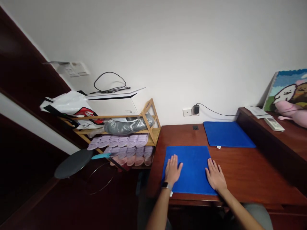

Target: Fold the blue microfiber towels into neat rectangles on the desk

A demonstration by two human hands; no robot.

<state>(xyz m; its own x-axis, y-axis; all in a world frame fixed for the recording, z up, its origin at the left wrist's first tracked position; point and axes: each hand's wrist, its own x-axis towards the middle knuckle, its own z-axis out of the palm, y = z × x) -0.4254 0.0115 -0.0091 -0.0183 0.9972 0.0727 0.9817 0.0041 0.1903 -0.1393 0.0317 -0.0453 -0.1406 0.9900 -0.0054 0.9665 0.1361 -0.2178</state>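
A blue cloth (192, 172) lies flat and spread out near the front edge of the brown wooden desk (249, 172). My left hand (173, 171) rests palm down on the cloth's left part, fingers stretched out and thumb apart. On the cloth's right edge lies my right hand (216, 175), also flat with its fingers extended, partly over the bare wood. Neither hand grips anything. A second blue cloth (229, 134) is spread at the back of the desk, beyond my right hand, with a small white tag at its front edge.
Left of the desk stands a wooden rack (150, 123) with rows of slippers (120, 140) and a white box (112, 105) on top. A round dark stool (73, 163) is farther left. A raised ledge at right holds a remote control (274, 124) and a pink plush toy (294, 113).
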